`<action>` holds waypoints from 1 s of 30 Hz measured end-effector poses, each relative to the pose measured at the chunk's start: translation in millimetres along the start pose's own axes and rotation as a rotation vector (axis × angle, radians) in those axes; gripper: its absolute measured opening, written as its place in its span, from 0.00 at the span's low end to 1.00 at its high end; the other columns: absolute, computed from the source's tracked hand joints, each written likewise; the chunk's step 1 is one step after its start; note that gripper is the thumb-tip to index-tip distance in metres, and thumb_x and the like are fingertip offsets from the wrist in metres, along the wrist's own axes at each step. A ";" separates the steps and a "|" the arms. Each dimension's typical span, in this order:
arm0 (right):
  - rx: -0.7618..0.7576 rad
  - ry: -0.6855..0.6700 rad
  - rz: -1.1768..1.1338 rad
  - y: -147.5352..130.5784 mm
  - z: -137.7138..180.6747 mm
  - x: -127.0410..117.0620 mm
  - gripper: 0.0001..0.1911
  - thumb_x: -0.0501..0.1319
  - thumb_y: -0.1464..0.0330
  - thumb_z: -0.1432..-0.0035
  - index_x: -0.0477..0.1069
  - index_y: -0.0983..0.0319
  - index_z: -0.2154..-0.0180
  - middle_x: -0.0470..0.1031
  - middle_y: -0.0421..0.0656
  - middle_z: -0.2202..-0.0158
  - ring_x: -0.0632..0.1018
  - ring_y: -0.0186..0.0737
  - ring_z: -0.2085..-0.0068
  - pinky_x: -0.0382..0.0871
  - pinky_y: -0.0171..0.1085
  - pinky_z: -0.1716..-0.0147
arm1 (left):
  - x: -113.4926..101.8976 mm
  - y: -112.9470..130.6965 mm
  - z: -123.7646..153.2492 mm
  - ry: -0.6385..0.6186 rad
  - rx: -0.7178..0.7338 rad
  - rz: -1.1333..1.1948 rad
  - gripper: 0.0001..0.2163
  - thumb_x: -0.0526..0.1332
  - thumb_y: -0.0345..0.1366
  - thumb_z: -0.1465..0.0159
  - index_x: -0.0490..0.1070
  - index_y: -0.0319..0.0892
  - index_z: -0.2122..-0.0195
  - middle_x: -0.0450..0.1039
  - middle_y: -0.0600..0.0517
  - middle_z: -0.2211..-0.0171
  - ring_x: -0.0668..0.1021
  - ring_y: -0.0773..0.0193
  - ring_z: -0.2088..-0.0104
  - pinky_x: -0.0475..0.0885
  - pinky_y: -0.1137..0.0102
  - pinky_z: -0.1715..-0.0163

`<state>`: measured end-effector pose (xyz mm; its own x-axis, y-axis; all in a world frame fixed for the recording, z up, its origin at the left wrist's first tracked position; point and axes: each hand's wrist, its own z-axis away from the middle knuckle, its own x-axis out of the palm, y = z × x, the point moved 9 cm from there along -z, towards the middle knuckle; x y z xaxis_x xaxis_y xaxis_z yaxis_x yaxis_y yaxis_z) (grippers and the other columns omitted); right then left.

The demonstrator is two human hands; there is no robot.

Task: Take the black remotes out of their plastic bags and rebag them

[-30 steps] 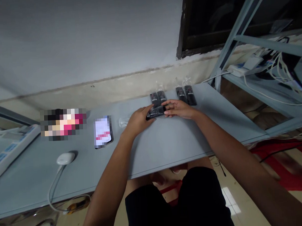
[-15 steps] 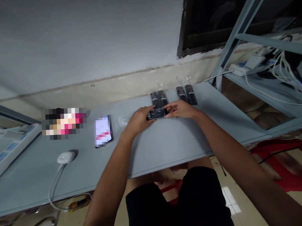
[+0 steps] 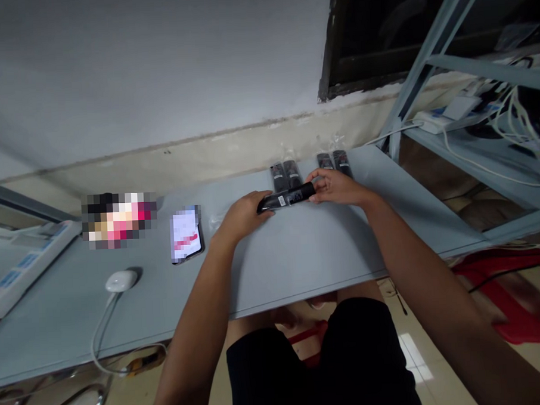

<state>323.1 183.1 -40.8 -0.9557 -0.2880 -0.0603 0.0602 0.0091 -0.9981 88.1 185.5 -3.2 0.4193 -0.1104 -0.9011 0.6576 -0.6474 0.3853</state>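
Both hands hold one long black remote-like item [image 3: 287, 197] crosswise just above the grey table [image 3: 299, 255]. My left hand [image 3: 241, 215] grips its left end with fingers curled. My right hand [image 3: 336, 186] pinches its right end. Behind it lie a pair of bagged black remotes [image 3: 284, 170] and a second bagged pair [image 3: 335, 159] partly hidden by my right hand.
A phone [image 3: 186, 235] with a lit screen lies left of my hands, beside a blurred object [image 3: 118, 220]. A white puck with a cable [image 3: 119, 281] sits nearer the front edge. A white device [image 3: 17, 267] is at far left. A metal shelf with cables [image 3: 481, 109] stands right.
The black item was turned and lifted slightly from flat on the table; it now stretches longer between my hands, and my right hand moved back toward the right bagged pair.
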 end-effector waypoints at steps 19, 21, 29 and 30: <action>-0.185 0.344 -0.041 -30.4 6.3 -29.1 0.22 0.77 0.52 0.52 0.76 0.56 0.62 0.76 0.41 0.64 0.77 0.39 0.64 0.76 0.35 0.69 | -1.0 -6.1 1.7 -0.017 -0.022 0.003 0.18 0.64 0.40 0.32 0.76 0.50 0.41 0.83 0.49 0.48 0.83 0.52 0.50 0.77 0.58 0.48; -0.231 0.446 -0.035 -33.3 6.7 -33.4 0.23 0.75 0.48 0.51 0.75 0.55 0.61 0.76 0.42 0.63 0.79 0.43 0.60 0.80 0.39 0.65 | -0.9 -7.4 2.0 -0.012 -0.023 -0.018 0.17 0.64 0.41 0.31 0.77 0.50 0.42 0.83 0.48 0.48 0.83 0.51 0.49 0.77 0.57 0.47; -0.400 0.687 -0.222 -47.4 16.0 -52.3 0.28 0.70 0.42 0.46 0.74 0.53 0.53 0.77 0.43 0.62 0.83 0.52 0.52 0.82 0.44 0.62 | -2.1 -9.3 2.7 -0.028 -0.040 -0.044 0.16 0.62 0.39 0.31 0.78 0.48 0.43 0.83 0.48 0.48 0.83 0.51 0.50 0.78 0.57 0.48; -0.374 0.673 -0.230 -46.9 14.8 -52.4 0.30 0.69 0.41 0.45 0.74 0.53 0.50 0.77 0.43 0.61 0.84 0.52 0.52 0.82 0.44 0.62 | -2.2 -8.1 2.9 -0.031 -0.041 -0.040 0.17 0.63 0.39 0.32 0.78 0.48 0.43 0.83 0.48 0.48 0.83 0.51 0.50 0.78 0.57 0.48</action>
<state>374.6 183.7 9.2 -0.9083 0.3162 0.2740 -0.1458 0.3746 -0.9156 80.0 188.9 -5.0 0.3727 -0.1084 -0.9216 0.6989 -0.6206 0.3556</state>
